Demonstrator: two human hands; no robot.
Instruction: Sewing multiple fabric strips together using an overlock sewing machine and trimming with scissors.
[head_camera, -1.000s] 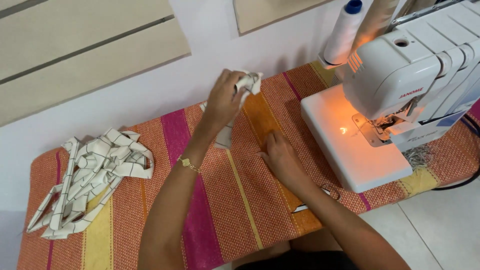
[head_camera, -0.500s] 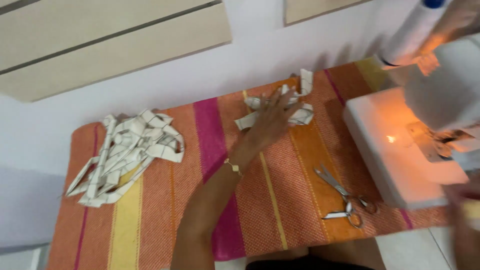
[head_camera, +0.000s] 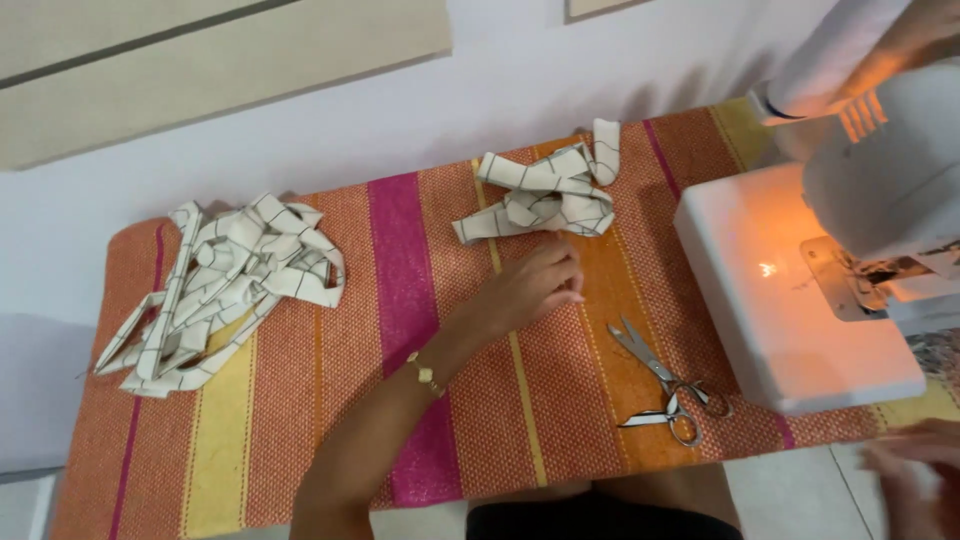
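L hand rests on the striped cloth, fingers loosely curled together, tips just below the small bundle of checked fabric strips, touching or nearly so; can't tell if it pinches a strip. Gold bracelet on that wrist. R hand blurred at bottom-right corner, off the cloth's front edge; whether spread or closed can't be told.

Edges: small bundle sits near the back edge of the cloth, close to the white wall. Bigger pile of strips sits at the left end, well apart from the hand, its tail near the cloth's left edge. Sewing machine fills the right end, lamp lit. Scissors lie closed betw. hand and machine base, near the front edge.

Open room: bare cloth betw. the two piles, and along the front strip left of the forearm.

Count: 2 strip piles, 1 pr scissors, 1 machine, 1 bracelet, 2 hands.
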